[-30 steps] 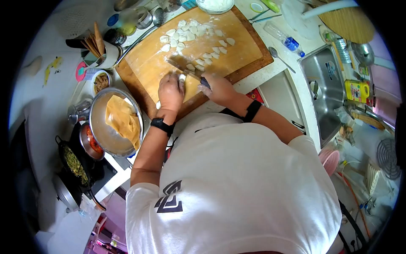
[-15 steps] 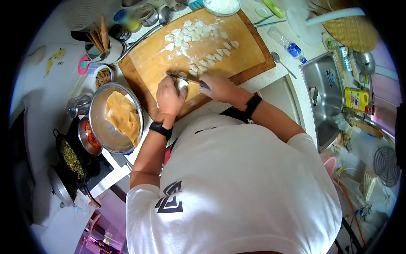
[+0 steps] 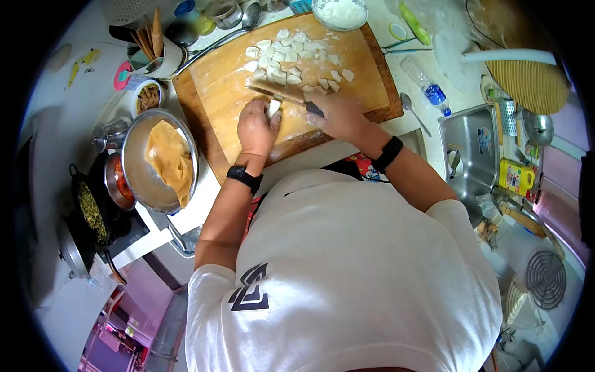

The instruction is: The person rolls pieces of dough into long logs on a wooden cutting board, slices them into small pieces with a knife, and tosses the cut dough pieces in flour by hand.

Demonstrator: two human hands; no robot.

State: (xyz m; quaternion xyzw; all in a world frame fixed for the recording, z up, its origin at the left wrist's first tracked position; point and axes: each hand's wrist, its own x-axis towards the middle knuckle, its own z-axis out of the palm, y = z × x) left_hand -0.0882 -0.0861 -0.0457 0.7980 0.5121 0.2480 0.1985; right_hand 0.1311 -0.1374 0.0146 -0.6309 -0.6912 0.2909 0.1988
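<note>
A floured wooden board lies in front of me. My left hand is closed around a short white piece of dough, whose end shows beside the thumb. In my right hand is a knife, gripped by its dark handle. The blade points left, just beyond the dough and my left fingertips. Many cut dough pieces lie scattered over the far part of the board, with a few more close to the blade.
Left of the board stand a metal basin with a tan cloth, a small bowl of brown food and a pan. Behind it is a bowl of flour. To the right are a plastic bottle, a spoon and a sink.
The knife has moved away from the dough, toward the far side of the board. Dough pieces near the blade have shifted up toward the pile. The whole view has also shifted slightly.
</note>
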